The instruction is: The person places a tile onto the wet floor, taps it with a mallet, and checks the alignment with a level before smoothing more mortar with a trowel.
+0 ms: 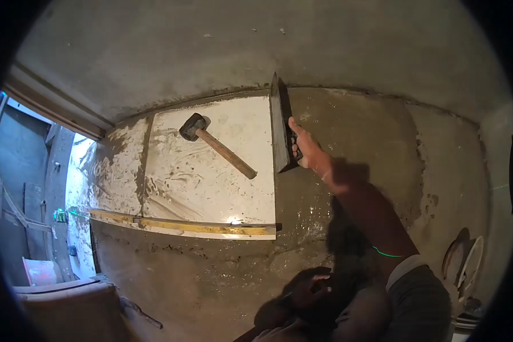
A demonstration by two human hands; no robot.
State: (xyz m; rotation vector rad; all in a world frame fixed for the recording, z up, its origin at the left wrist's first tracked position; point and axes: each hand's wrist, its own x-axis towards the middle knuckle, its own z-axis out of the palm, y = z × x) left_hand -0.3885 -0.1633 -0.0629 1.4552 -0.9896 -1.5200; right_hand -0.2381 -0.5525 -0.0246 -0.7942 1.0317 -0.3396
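My right hand (308, 149) is stretched forward and grips the handle of a dark steel trowel (279, 122), whose blade stands on edge along the right side of a large white floor tile (211, 171). A rubber mallet (216, 145) with a wooden handle lies on that tile. My left hand (310, 288) rests low near my knee, in shadow, fingers curled; nothing shows in it.
Wet grey mortar (376, 154) covers the floor to the right of the tile. A yellow spirit level (182, 225) lies along the tile's near edge. A doorway (34, 188) opens on the left, crossed by a green laser line. Plates or lids (464, 262) lean at right.
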